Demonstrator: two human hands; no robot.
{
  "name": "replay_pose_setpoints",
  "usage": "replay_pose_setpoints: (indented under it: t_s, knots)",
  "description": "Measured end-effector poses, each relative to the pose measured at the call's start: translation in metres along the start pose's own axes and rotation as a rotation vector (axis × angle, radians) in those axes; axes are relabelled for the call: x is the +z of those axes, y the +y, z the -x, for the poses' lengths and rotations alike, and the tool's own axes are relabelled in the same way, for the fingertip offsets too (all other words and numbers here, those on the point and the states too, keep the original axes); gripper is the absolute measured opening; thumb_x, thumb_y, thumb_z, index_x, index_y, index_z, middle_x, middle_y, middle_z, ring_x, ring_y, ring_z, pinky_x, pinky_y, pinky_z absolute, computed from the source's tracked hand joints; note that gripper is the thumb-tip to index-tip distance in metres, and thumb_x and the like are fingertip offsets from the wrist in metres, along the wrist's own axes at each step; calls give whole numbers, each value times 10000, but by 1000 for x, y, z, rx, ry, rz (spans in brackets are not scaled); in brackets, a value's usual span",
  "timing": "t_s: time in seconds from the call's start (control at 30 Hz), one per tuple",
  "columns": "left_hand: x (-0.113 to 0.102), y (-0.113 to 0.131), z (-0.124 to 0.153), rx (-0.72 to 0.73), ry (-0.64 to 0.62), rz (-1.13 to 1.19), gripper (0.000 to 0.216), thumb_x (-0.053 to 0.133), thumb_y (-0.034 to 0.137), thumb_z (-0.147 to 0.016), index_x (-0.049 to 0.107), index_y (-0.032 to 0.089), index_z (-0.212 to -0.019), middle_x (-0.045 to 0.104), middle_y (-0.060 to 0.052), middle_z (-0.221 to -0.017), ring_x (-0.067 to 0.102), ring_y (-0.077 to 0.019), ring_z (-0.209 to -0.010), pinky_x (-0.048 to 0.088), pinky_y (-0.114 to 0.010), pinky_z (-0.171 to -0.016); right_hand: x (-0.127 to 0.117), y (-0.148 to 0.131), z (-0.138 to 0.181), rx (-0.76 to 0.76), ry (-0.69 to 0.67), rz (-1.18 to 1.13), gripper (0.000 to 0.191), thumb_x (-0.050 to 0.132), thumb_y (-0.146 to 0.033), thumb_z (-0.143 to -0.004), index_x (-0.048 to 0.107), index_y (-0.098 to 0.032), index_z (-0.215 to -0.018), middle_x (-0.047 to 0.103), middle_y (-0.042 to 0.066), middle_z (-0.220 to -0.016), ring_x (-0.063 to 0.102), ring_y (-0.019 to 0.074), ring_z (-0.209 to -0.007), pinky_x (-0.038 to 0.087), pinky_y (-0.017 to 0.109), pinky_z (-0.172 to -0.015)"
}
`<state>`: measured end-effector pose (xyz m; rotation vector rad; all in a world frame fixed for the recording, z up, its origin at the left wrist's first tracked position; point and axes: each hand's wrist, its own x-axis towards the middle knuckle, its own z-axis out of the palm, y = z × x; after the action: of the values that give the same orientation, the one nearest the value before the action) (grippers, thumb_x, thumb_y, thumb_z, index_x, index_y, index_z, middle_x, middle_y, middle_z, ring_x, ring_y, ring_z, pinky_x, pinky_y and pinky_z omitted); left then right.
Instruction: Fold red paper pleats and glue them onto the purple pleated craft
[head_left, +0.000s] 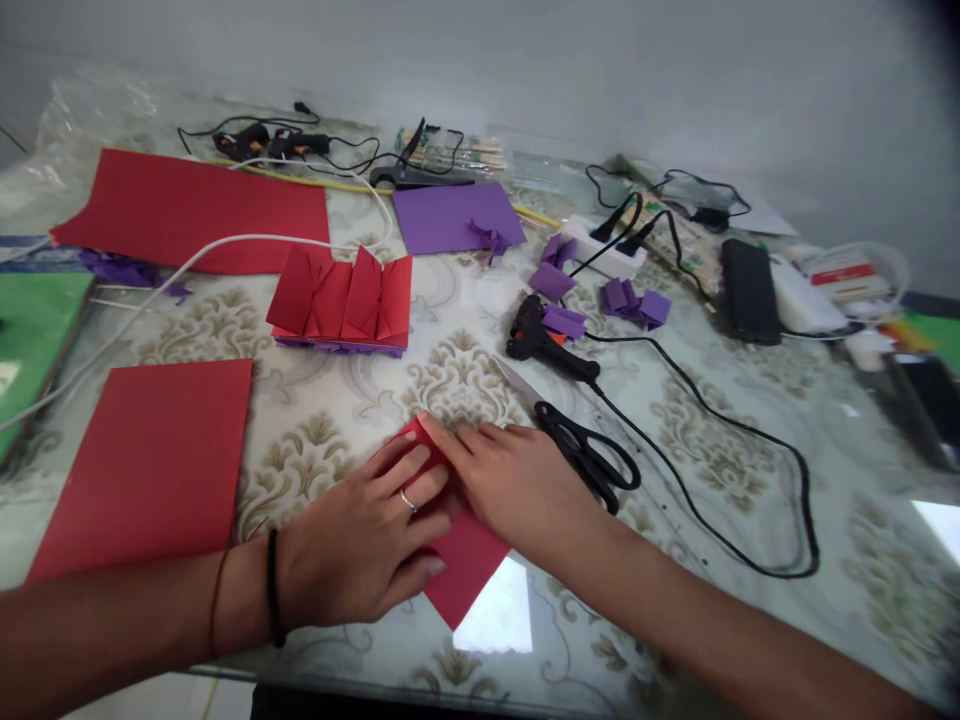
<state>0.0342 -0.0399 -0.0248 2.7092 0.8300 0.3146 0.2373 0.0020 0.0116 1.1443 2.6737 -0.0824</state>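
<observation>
A red sheet of paper (466,565) lies on the table at the front, turned at an angle, and both hands grip it. My left hand (356,540) is closed over its left side, with the fingers across the paper and the thumb near its lower part. At the far corner my right hand (521,480) is closed on the paper, fingers bent and pressing down on the edge. The hands cover much of the sheet, so any fold beneath them is hidden. Black-handled scissors (585,445) lie just beyond my right hand, beside a black glue gun (551,345).
A folded red paper piece on a purple base (341,305) stands behind the hands. Red sheets (161,460) lie left, a purple sheet (442,215) at the back. Folded purple pieces (634,303) surround a white power strip (607,250). The glue gun's black cord (806,500) loops right.
</observation>
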Motion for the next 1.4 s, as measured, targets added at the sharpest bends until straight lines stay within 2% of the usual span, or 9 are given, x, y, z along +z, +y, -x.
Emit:
replay_pose_setpoints:
  t_s: [0.1,0.3,0.8,0.9,1.0,1.07,1.17,1.27,1.4]
  knots:
    - [1,0,1,-4,10,-10,316,600,429,-1008,712,177,-1162,608,-160,-1437,497,-380,-1412,323,-602,-1262,8,2,14,-49,83,46,577,596,-63,-942,527,-94,-1513,780,72,-923,746,245,-817,496,359,-627]
    - [1,1,1,-2,1,-44,506,592,426,-1009,611,135,-1423,589,-183,-1489,488,-406,-1423,343,-612,-1236,20,13,51,-158,249,7,431,614,3,-825,687,-87,-1240,746,29,-827,701,212,-699,476,361,-603]
    - [-4,-1,-1,15,-17,-87,522,563,444,-1030,570,123,-1442,478,-224,-1595,475,-404,-1449,361,-576,-1219,27,-2,128,-71,232,-25,618,460,63,-671,681,-80,-1231,798,83,-909,732,223,-681,582,375,-598]
    - [-5,-1,-2,14,-11,-65,542,582,434,-1025,552,123,-1468,482,-219,-1596,462,-406,-1463,368,-578,-1219,23,-3,121,-44,300,-67,394,470,6,-861,718,-145,-1129,798,101,-993,753,262,-831,632,401,-701]
    - [-9,-4,-3,45,-4,-12,630,591,403,-1024,444,112,-1563,487,-210,-1598,413,-383,-1511,346,-569,-1246,25,-4,102,53,390,-205,300,522,-203,-1037,668,-151,-1293,752,151,-1179,726,290,-1045,647,452,-875]
    - [-14,-8,-4,86,9,17,688,586,405,-1026,371,95,-1602,453,-211,-1626,353,-362,-1553,315,-558,-1271,28,-6,87,66,383,-293,385,595,-320,-1035,618,-148,-1379,681,184,-1341,670,325,-1199,637,505,-953]
    - [-23,-16,-3,101,28,38,762,590,523,-1014,350,113,-1608,413,-220,-1646,316,-375,-1564,300,-589,-1266,31,-7,69,65,305,-381,573,750,-344,-946,559,-150,-1451,587,199,-1475,597,356,-1310,608,564,-1026]
    - [-29,-22,-1,101,1,45,733,629,607,-975,458,171,-1539,491,-205,-1576,427,-398,-1471,351,-624,-1204,30,-5,60,80,262,-445,663,802,-294,-904,521,-143,-1485,590,193,-1453,608,350,-1299,608,555,-1035]
    - [-30,-24,3,104,-48,16,563,698,499,-964,576,180,-1411,580,-183,-1466,519,-395,-1362,420,-608,-1128,31,1,56,165,243,-537,695,765,-233,-922,452,-171,-1540,587,179,-1435,682,309,-1233,630,496,-1009]
